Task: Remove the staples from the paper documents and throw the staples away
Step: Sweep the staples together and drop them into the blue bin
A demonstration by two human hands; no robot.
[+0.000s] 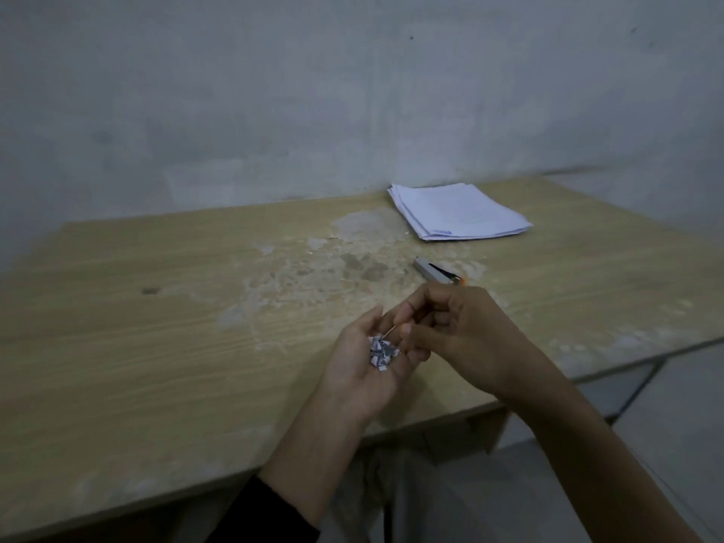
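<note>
I am watching the right hand [462, 331], just right of centre in the frame, where the fingers [407, 328] are pinching together around what looks like a thin bent wire, probably one more staple, though it is too small for me to be sure. They are hovering right over the left hand [372, 362], which is lying palm up and cupped, its fingers loosely open and cradling a small heap of staples [381, 353] mixed with torn paper scraps.

The risk I am seeing is spillage. The heap is sitting in a shallow palm near the front edge of the desk [156, 327], so any tilt of that wrist, or a nudge from the right hand as it is dropping its piece, is likely to send bits onto the desk or down to the floor [666, 425] at the lower right. The staples are tiny, hard and sharp-ended, so they could also prick the skin if the hand is closing tightly. I am seeing no bin anywhere in view, so the carry to one may be long.

The staples are looking grey and crumpled, the scraps pale and flimsy. Above the hands a metal tool with an orange tip [438, 273] is lying flat on the desk, partly hidden by the right hand. In the upper right, a stack of papers [458, 215] is resting flat, white, slightly fanned. The desk is pale wood grain, worn and blotchy in the middle.
</note>
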